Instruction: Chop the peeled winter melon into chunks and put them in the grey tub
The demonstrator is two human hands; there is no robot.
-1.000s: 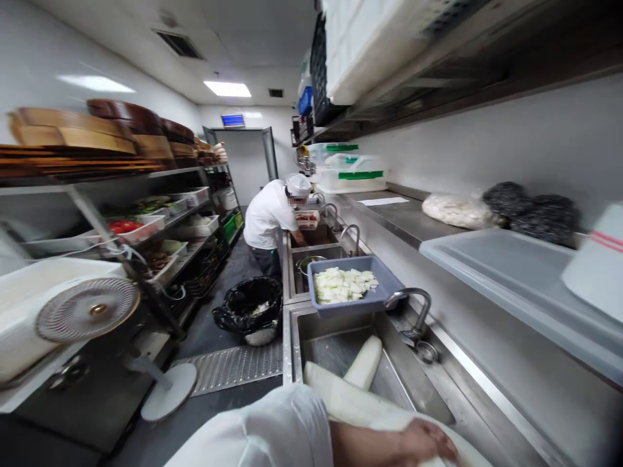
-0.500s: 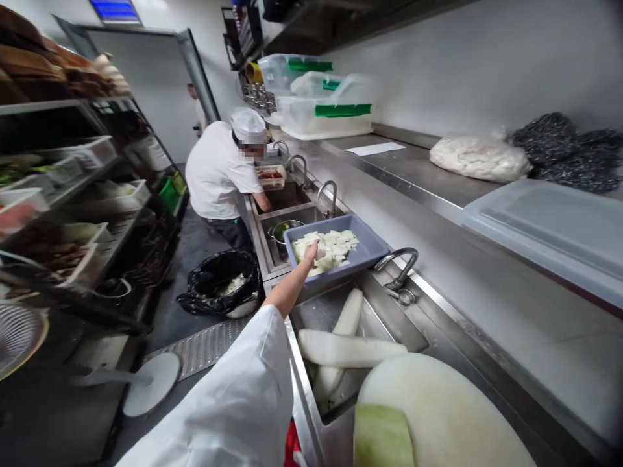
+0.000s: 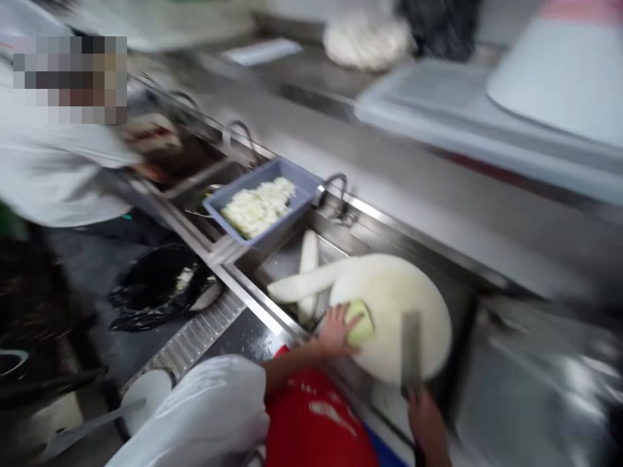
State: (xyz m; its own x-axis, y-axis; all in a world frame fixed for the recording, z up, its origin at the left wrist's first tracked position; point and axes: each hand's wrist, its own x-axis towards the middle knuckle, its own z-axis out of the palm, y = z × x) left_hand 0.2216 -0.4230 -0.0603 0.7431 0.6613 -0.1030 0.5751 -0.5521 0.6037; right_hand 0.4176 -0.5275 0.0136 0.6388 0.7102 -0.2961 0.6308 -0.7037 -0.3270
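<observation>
My left hand [image 3: 339, 332] grips a pale green vegetable piece [image 3: 360, 322] at the near left edge of a round white cutting board [image 3: 389, 285]. In my right hand [image 3: 424, 415] is a cleaver [image 3: 411, 347], its blade over the board's right part and smeared by motion. Two long pale peeled vegetables [image 3: 307, 280] lie crossed in the sink left of the board, one partly hidden by it. Beyond them, a blue-grey tub [image 3: 305, 181] holds cut whitish pieces [image 3: 260, 206].
A co-worker in white [image 3: 63, 168] bends over the far sinks. A faucet [image 3: 337, 194] rises behind the tub. A black-bagged bin [image 3: 146, 285] stands on the floor at left. Lidded clear boxes [image 3: 438, 110] and a bag of white stuff [image 3: 367, 42] line the shelf.
My left hand has come back from the cut pieces in the tub to the green piece on the board. My right hand with the cleaver has come into view. The view has swung right and down.
</observation>
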